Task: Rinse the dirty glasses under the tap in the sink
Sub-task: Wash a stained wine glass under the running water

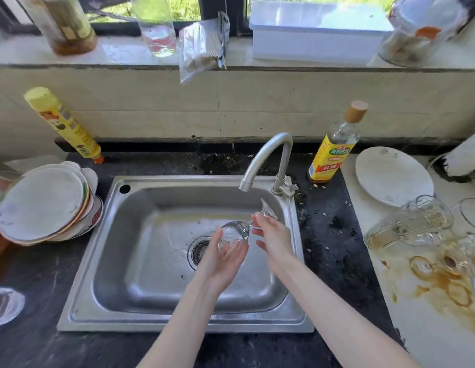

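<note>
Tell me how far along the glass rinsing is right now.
Done: I can't spot any rinsed glass set aside. In hand: one wine glass lies tilted over the sink below the tap; the right hand pinches its stem, the left hand cups the bowl with open fingers. Left: a cluster of stained glasses lies on the right counter among brown spill rings.

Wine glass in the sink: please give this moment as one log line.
wine glass tilted under tap | right hand pinches stem | left hand cups bowl
</note>
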Tool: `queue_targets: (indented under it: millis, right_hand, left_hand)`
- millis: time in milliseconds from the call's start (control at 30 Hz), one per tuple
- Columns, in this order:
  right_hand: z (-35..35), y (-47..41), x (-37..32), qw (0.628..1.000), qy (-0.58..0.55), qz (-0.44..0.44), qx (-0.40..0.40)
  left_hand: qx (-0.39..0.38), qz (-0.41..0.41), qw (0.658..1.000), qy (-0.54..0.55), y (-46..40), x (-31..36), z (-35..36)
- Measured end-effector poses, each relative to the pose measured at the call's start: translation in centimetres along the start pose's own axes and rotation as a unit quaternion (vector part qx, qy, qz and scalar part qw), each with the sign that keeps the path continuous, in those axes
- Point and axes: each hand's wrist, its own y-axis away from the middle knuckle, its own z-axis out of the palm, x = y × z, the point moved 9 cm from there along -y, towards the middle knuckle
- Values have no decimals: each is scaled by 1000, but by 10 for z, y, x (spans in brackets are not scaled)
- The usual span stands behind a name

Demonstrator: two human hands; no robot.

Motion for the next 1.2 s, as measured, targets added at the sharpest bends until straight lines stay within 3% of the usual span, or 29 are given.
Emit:
queue_targets:
  millis: [67, 133, 200, 233, 267, 367, 467, 500, 533, 667, 767, 867, 933, 1133, 1200]
  right_hand:
    - [3, 5, -14, 1000, -6, -25, 10]
    - [3, 13, -31, 998, -1, -62, 22]
    - [2, 23, -44, 995, 15, -95, 29]
    - [1, 31, -48, 993, 24, -107, 33]
    - [0, 40, -49, 991, 39, -119, 39]
    - [-11, 71, -44, 972, 142, -171, 81]
    - [-25, 101, -24, 957, 186, -188, 121]
    - [-30, 112, -20, 952, 193, -190, 143]
    - [-36, 125, -17, 947, 195, -195, 166]
    - [-53, 187, -7, 940, 133, -218, 226]
    - [-70, 236, 12, 927, 118, -227, 273]
    - [-92, 292, 42, 914, 110, -239, 308]
    - [-111, 333, 69, 907, 103, -234, 334]
    - [-178, 469, 186, 881, 72, -174, 434]
    - [-202, 521, 235, 868, 56, -151, 469]
  left_hand:
    - [-33, -10, 998, -44, 9, 4, 6]
    - [-72, -12, 985, -157, 17, 11, 10]
    - [-85, 11, 940, -331, 27, 20, 10]
    - [-77, 44, 894, -439, 31, 29, 9]
    - [-61, 91, 828, -550, 35, 40, 9]
    - [-54, 251, 575, -777, 44, 65, 19]
    - [-86, 329, 280, -898, 65, 59, 30]
    - [-101, 351, 204, -908, 74, 56, 32]
    - [-119, 363, 153, -911, 83, 54, 33]
    - [-204, 387, 43, -898, 122, 39, 27]
    - [-272, 379, 33, -884, 152, 21, 13]
    - [-317, 385, -14, -867, 181, -18, -6]
    - [-343, 339, -35, -876, 197, -51, -31]
    - [-418, 331, -173, -828, 263, -162, -122]
    - [-467, 319, -182, -804, 297, -208, -157]
